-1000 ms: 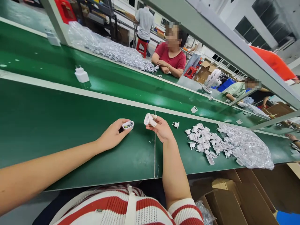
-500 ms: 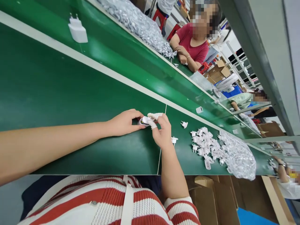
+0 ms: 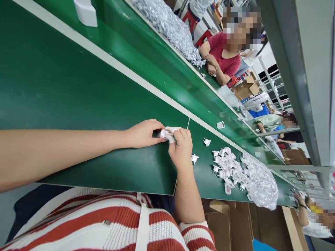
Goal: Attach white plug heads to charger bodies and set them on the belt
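My left hand (image 3: 143,133) and my right hand (image 3: 180,148) meet over the green table (image 3: 78,104), both closed on a small white charger housing (image 3: 164,133) pinched between their fingertips. White finger cots cover my right fingertips. Most of the housing is hidden by the fingers. A single white plug piece (image 3: 194,158) lies just right of my right hand, and another plug piece (image 3: 206,141) lies a little farther off.
A pile of white plug pieces (image 3: 227,165) and a heap of clear plastic bags (image 3: 260,181) lie to the right. A finished white charger (image 3: 85,12) stands on the belt. A person in a red shirt (image 3: 222,55) sits opposite. Cardboard boxes (image 3: 235,226) stand below the table edge.
My hands started apart, each with one white part, then came together and now press the parts into one. The view tilted down and to the left.
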Available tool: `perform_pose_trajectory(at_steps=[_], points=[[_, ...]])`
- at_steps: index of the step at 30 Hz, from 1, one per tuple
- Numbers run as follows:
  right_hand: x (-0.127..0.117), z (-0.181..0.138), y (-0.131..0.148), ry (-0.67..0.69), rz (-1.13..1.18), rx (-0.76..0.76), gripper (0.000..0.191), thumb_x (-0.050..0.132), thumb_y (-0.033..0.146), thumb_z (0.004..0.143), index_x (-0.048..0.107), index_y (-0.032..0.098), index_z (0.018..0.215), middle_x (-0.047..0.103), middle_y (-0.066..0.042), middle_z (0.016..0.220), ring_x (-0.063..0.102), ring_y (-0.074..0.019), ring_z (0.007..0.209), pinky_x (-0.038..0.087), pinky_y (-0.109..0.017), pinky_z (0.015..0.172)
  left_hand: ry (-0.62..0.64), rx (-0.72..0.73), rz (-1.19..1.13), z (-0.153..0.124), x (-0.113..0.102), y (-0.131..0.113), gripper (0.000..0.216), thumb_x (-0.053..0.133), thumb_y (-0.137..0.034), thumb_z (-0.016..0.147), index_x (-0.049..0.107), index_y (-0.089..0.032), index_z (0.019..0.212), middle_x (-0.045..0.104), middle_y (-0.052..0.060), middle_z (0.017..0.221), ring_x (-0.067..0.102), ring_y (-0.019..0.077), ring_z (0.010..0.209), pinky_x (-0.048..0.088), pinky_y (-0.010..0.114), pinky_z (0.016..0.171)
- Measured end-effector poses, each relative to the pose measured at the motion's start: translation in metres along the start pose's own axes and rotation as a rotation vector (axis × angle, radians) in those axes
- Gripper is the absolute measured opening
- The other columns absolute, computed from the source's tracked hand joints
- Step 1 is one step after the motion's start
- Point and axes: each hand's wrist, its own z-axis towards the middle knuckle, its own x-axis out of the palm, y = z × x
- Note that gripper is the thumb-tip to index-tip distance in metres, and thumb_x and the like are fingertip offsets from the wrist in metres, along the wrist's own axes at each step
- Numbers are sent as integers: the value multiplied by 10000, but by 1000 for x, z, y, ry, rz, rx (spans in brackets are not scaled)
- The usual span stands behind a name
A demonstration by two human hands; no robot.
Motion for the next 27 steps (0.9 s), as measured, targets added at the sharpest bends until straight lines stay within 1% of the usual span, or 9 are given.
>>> perform_pose_trajectory(at_steps=[4, 7, 9, 12, 16, 19, 22, 27], points=[[-1, -3, 0, -36, 64, 26, 227, 500, 187, 1028, 713, 228, 1097, 691, -86, 969, 576, -255, 966, 505, -394, 870, -23, -10, -12, 0, 1, 0, 440, 625, -606, 839, 733, -222, 1024, 746, 69, 997, 654, 285, 1011, 514, 395, 891], [-3, -4, 0, -71, 96, 77, 238, 503, 226, 1043, 711, 244, 1158, 699, -91, 992, 583, -265, 1000, 492, -431, 933, -27, -24, -18, 1, 1, 0, 451, 633, -632, 827, 729, -230, 1008, 745, 68, 980, 657, 291, 1000, 517, 400, 886], [-3, -3, 0, -60, 90, 78, 242, 513, 223, 1031, 710, 253, 1169, 699, -93, 998, 569, -275, 1020, 478, -459, 985, -22, -17, -20, 1, 1, 0, 435, 625, -621, 830, 722, -236, 1006, 746, 68, 986, 656, 294, 1006, 510, 403, 898], [-2, -2, -2, -7, 73, 31, 226, 532, 189, 998, 714, 254, 1115, 690, -76, 963, 561, -270, 1011, 458, -480, 1077, -25, -5, -22, 1, 1, 0, 404, 619, -584, 829, 714, -228, 996, 742, 73, 991, 651, 294, 1009, 502, 406, 907], [-2, 0, -3, 19, 53, 20, 221, 546, 152, 965, 714, 264, 1056, 674, -47, 907, 579, -252, 980, 444, -474, 1128, -26, -8, -25, 1, 1, -1, 409, 621, -575, 829, 715, -215, 1001, 742, 79, 989, 645, 293, 1010, 498, 406, 904], [-3, 0, -1, 1, 16, 22, 236, 557, 128, 942, 716, 273, 1038, 662, -33, 867, 579, -252, 993, 380, -498, 1190, -19, 2, -19, 2, 1, -2, 399, 615, -573, 837, 713, -217, 988, 747, 74, 973, 642, 290, 996, 494, 405, 899], [-3, 0, 0, -25, -8, 28, 235, 566, 106, 913, 710, 279, 977, 644, -22, 834, 576, -250, 992, 313, -524, 1231, -22, 6, -8, 2, 1, -1, 390, 615, -563, 842, 712, -217, 991, 751, 73, 970, 641, 289, 990, 491, 406, 895], [-5, 1, 3, 28, -7, 51, 275, 557, 57, 839, 689, 289, 909, 640, -16, 841, 577, -257, 1020, 234, -555, 1271, -22, 13, -14, 2, 1, -1, 373, 616, -556, 846, 702, -217, 978, 751, 72, 972, 642, 289, 989, 492, 410, 887]])
